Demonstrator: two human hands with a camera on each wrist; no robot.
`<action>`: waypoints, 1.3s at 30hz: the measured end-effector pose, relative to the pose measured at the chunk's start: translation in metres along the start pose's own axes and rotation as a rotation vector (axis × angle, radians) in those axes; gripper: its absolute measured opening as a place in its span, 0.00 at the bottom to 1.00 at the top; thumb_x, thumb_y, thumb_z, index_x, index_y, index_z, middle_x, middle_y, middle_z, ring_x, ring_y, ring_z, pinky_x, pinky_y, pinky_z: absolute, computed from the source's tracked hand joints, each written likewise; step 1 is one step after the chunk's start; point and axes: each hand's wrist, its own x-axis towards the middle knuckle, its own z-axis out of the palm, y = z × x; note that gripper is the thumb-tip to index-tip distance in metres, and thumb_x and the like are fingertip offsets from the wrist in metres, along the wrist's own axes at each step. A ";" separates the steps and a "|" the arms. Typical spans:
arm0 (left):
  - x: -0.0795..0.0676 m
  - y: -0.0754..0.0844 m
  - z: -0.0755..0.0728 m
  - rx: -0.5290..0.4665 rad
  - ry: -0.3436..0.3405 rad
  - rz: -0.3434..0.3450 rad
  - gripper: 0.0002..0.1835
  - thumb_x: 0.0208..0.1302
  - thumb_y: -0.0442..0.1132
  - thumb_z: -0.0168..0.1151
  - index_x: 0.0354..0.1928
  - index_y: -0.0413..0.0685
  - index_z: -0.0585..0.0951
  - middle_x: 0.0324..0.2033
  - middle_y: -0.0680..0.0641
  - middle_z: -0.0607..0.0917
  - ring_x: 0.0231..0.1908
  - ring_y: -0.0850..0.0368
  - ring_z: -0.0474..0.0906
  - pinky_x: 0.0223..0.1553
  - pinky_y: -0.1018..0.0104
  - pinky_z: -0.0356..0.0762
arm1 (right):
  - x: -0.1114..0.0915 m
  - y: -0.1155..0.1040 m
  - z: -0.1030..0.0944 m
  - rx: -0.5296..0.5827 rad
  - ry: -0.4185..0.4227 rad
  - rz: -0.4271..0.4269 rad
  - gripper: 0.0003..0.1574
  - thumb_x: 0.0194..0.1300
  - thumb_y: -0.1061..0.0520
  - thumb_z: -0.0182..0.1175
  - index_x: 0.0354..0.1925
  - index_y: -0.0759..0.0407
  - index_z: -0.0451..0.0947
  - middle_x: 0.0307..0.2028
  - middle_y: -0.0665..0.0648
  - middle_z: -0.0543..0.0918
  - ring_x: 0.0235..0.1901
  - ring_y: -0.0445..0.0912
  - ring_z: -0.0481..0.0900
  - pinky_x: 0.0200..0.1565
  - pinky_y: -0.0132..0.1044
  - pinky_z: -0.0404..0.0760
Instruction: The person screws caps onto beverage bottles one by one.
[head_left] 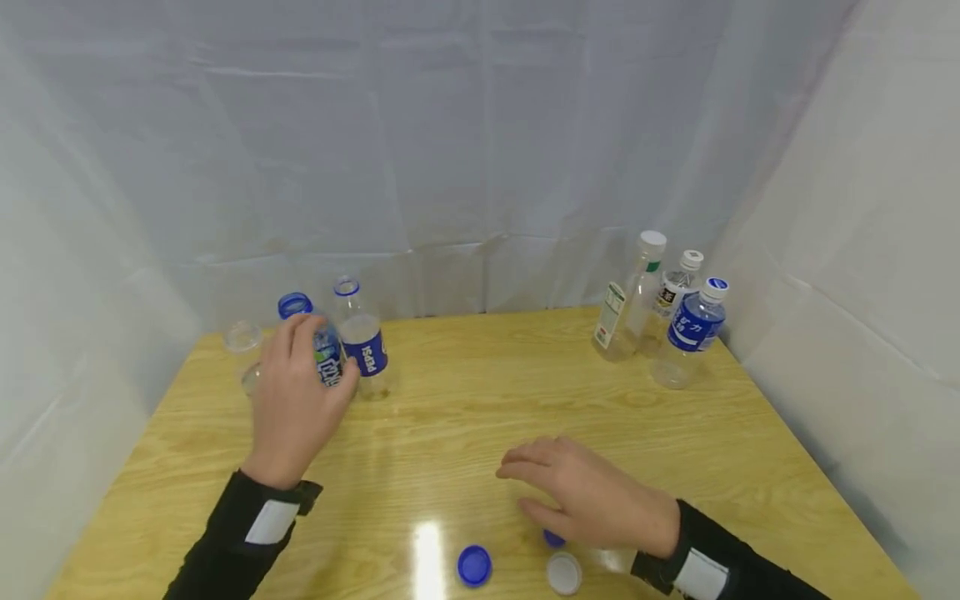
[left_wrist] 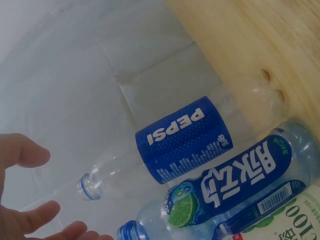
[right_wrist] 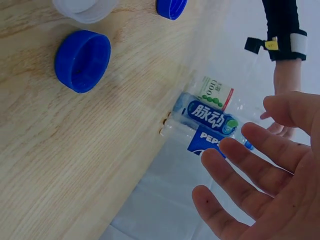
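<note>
In the head view my left hand [head_left: 296, 404] is over three capless bottles at the back left, its fingers loosely bent and apart. Nearest to it are a blue-tinted drink bottle [left_wrist: 235, 185] with a lime on its label and a clear Pepsi bottle [head_left: 364, 354]. A clear wide-mouthed bottle [head_left: 243, 340] stands left of them, partly behind the hand. In the left wrist view the fingers show a gap to the bottle necks. My right hand [head_left: 592, 500] hovers with spread fingers above the loose caps, holding nothing. A blue cap [right_wrist: 82, 61] lies near it.
A second blue cap [head_left: 554, 539] is partly hidden under the right hand, beside a white cap [head_left: 564, 573]. Three capped bottles stand at the back right: a tall clear one [head_left: 637, 304], one with a white-and-black label [head_left: 672, 292] and one with a blue label [head_left: 692, 327]. White sheeting [head_left: 480, 150] surrounds the table.
</note>
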 end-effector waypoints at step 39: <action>0.042 -0.010 0.053 0.046 -0.157 -0.261 0.47 0.62 0.49 0.69 0.76 0.38 0.57 0.63 0.30 0.71 0.60 0.31 0.69 0.51 0.32 0.74 | -0.016 0.011 0.011 0.009 -0.038 0.019 0.25 0.75 0.47 0.58 0.65 0.51 0.76 0.63 0.50 0.78 0.61 0.43 0.77 0.60 0.46 0.79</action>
